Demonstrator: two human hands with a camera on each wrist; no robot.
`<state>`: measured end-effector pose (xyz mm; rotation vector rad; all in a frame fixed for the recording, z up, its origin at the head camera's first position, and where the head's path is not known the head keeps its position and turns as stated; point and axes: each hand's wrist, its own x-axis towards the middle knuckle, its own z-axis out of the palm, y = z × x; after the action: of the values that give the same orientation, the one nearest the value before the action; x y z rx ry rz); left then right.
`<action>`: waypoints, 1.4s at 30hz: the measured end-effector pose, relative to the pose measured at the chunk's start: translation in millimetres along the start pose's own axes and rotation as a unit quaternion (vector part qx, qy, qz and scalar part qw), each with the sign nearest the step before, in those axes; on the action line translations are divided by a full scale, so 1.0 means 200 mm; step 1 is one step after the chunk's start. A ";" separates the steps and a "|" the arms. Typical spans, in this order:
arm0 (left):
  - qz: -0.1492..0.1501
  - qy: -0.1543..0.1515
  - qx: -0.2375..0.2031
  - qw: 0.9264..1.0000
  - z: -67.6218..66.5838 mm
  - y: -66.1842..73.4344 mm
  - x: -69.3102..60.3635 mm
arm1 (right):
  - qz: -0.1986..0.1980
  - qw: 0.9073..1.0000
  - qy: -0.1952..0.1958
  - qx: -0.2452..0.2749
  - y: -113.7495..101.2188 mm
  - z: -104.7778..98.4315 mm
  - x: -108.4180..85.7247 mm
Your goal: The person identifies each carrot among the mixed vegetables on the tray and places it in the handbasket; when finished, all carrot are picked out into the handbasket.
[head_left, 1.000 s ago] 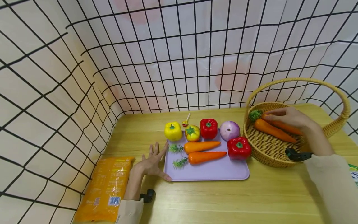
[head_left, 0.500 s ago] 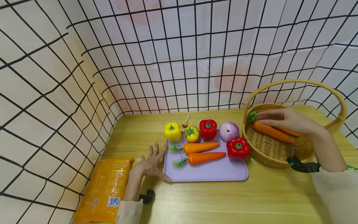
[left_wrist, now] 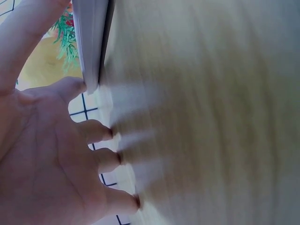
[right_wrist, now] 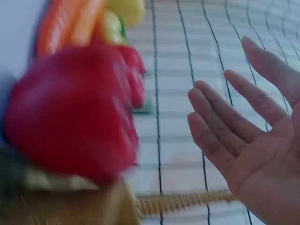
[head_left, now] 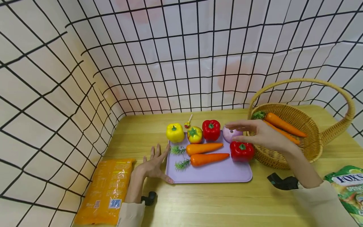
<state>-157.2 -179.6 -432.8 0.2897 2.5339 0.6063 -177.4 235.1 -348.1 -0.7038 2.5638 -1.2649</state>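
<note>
My left hand spreads its fingers at the left edge of a lilac tray; in the left wrist view its thumb and index finger lie along the tray edge. My right hand, holding nothing, hovers by the purple onion and the front red bell pepper, fingers extended. Two carrots lie on the tray. Along its back edge sit a yellow bell pepper, a yellow-red tomato and another red bell pepper. Two more carrots rest in the wicker basket.
The basket's tall handle arches above it, right of the tray. An orange packet lies at the left, and a green Fox's bag at the right edge. Behind the tray is a lollipop. Grid-patterned cloth walls close off the back and left.
My right hand has let go of a carrot in the basket and moved left, out over the front red bell pepper and onion. The left hand has stayed at the tray.
</note>
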 end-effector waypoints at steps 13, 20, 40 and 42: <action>0.005 -0.001 -0.009 1.000 0.01 0.00 0.01 | -0.049 0.995 -0.075 0.047 -0.01 0.38 0.14; 0.004 0.000 -0.007 1.000 0.00 0.00 0.00 | -0.049 0.997 -0.063 0.016 0.03 0.51 0.19; 0.001 0.000 -0.004 1.000 0.00 0.00 0.00 | -0.003 0.999 -0.041 -0.004 0.06 0.63 0.26; 0.000 0.002 -0.005 1.000 0.00 0.00 0.00 | -0.003 0.999 -0.043 -0.008 0.06 0.63 0.26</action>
<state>-156.6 -179.5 -432.4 0.2863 2.5331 0.6204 -179.0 127.2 -433.7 -0.7518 2.5071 -1.1887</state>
